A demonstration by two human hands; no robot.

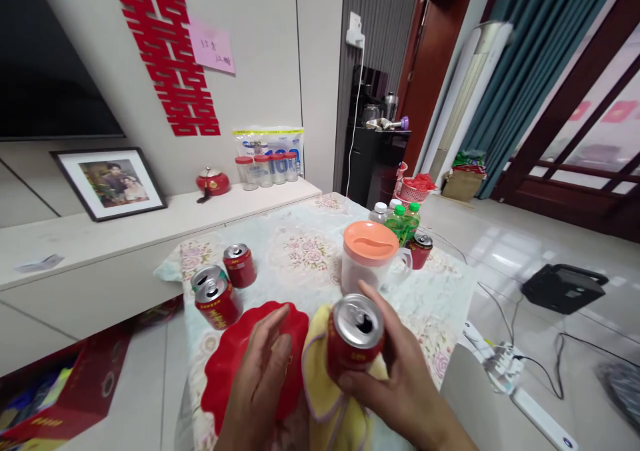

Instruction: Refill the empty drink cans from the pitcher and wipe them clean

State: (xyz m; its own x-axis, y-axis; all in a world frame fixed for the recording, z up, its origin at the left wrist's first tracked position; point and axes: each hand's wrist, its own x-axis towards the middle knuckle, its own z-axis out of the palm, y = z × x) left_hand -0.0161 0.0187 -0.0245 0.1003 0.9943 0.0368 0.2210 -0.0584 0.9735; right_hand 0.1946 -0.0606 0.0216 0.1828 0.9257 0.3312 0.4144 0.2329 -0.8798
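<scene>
An opened red can (356,334) is in my right hand (395,371), its fingers and thumb wrapped round the side. Beneath the can lies a yellow cloth (320,377) with purple edging. My left hand (263,371) is over a red scalloped plate (225,364), fingers apart and holding nothing. Left of the plate stand an opened red can (217,301) and another red can (240,265), with a green-rimmed can (200,276) partly hidden behind the first. A clear pitcher (370,254) with an orange lid stands just beyond my right hand.
Green-capped bottles (411,219) and another red can (420,249) stand behind the pitcher at the right of the flowered tablecloth (280,237). A white cabinet (195,214) adjoins it, bearing red-lidded jars (263,171) and a framed photo (113,184). A power strip (505,367) lies at right.
</scene>
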